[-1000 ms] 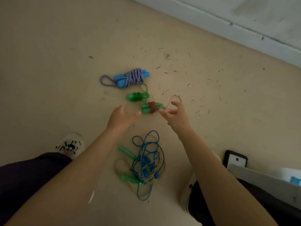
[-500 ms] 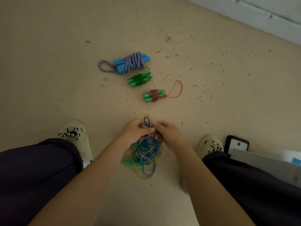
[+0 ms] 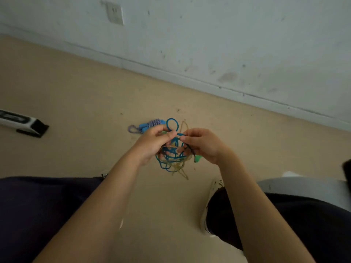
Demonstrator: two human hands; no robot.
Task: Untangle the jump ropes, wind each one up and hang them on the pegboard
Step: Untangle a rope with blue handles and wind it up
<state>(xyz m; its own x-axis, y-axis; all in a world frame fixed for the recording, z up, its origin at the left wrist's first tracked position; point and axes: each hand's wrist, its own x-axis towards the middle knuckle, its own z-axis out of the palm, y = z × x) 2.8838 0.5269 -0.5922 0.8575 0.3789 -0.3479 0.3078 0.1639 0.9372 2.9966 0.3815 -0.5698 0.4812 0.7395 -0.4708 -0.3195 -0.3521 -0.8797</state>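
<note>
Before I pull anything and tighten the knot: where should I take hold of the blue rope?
Probably the blue rope's free loop above the hands, pinched from above: it stands clear, while lower strands cross the yellowish rope. Left hand and right hand already pinch its base.

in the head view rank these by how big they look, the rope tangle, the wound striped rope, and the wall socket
1. Rope tangle, held up near the camera, so nearness inflates it.
2. Striped rope, partly hidden by the left hand.
3. Wall socket.

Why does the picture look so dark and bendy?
Head view: dim, flat light, no glare or hard shadows; the wide lens bends the wall edge; the hands and tangled ropes are slightly soft, and the wound rope behind is blurry.
</note>
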